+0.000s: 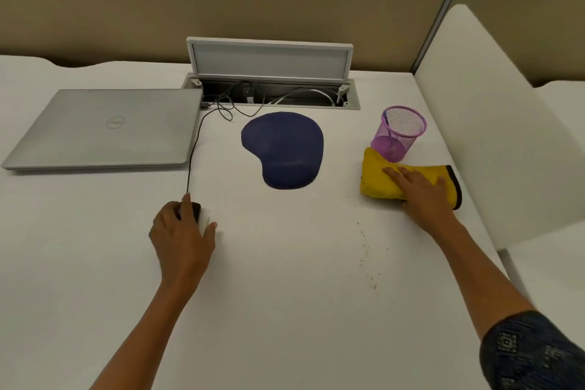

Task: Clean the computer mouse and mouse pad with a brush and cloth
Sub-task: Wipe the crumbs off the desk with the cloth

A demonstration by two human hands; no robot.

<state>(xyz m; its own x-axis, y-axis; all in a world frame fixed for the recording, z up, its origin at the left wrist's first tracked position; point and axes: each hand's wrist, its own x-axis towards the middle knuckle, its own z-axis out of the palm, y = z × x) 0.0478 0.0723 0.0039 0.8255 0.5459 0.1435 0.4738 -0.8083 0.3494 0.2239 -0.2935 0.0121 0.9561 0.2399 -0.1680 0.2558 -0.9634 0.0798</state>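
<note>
- White bench (285,279): carries everything.
- Blue mouse pad (283,149): bare at centre, ready for cleaning.
- Yellow cloth (380,182): right hand (424,191) presses it with straight fingers, likely to pick it up.
- Mouse (202,215): off the pad; left hand (180,231) curls around it.

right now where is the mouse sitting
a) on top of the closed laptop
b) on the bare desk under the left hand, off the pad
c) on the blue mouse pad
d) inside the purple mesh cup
b, since the left hand curls over the mouse on the white desk, well apart from the blue mouse pad, which has nothing on it.
</note>
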